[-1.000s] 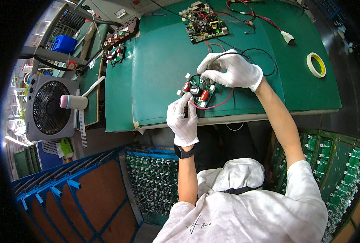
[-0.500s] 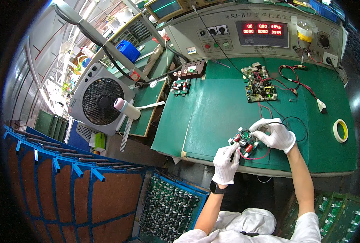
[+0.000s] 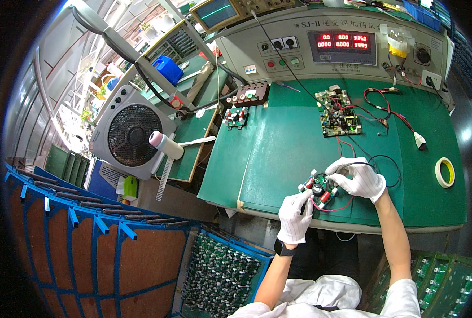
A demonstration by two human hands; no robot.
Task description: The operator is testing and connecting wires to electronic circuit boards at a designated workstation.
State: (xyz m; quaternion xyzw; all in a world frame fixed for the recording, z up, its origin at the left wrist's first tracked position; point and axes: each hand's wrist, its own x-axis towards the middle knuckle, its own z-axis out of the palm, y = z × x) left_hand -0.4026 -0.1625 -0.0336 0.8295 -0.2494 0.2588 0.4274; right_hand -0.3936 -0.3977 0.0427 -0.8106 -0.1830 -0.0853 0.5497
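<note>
Near the front edge of the green workbench mat (image 3: pixel 283 153), right of centre in the lower half of the frame, a small circuit board (image 3: pixel 318 190) sits between two gloved hands. The left hand (image 3: pixel 295 216) has its thumb and fingers together, apparently clamped on the board's lower-left edge, which probably steadies it and leaves its crowded face uncovered. The right hand (image 3: pixel 359 179) bends over the upper-right edge, its fingers seemingly pinched on a black cable (image 3: pixel 399 172); its fingertips' exact contact cannot be told. That cable loops outside the right hand, likely with slack enough not to tug. A red wire (image 3: pixel 329 210) bows below the board, clear of its components. The larger circuit board (image 3: pixel 338 119) lies farther up the mat, perhaps so its leads reach without crowding the hands.
</note>
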